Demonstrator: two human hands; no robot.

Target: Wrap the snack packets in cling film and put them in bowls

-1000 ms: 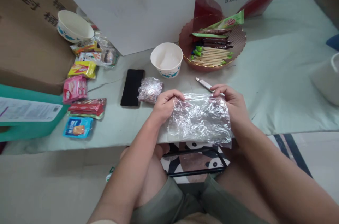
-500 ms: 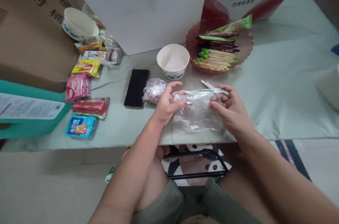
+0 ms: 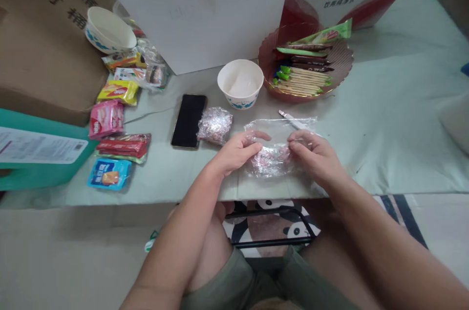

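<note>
Between my two hands is a clear plastic bag (image 3: pixel 273 168), crinkled and shiny, with pinkish pieces showing in its lower part. My left hand (image 3: pixel 238 152) grips the bag's left side, thumb on top and index finger stretched over it. On the opposite side, the thumb and fingers of my right hand (image 3: pixel 314 154) pinch the bag. A slim white tool with a metal tip (image 3: pixel 291 119), perhaps a cutter, lies just beyond the bag, partly under its upper edge. Left of the bag sits a bundle in crinkled clear wrap (image 3: pixel 215 125), touching a black phone (image 3: pixel 189 121).
A white paper bowl (image 3: pixel 241 84) stands beyond my hands, beside a ribbed brown bowl (image 3: pixel 342 75) of snack sticks. Several snack packets, including a pink one (image 3: pixel 106 119) and a blue one (image 3: pixel 110 173), line the left. Large boxes (image 3: pixel 198 16) close off the back.
Both hands have drawn slightly closer together and the left hand has dropped lower on the bag. The bag's lower part is now bunched, with pinkish contents showing.
</note>
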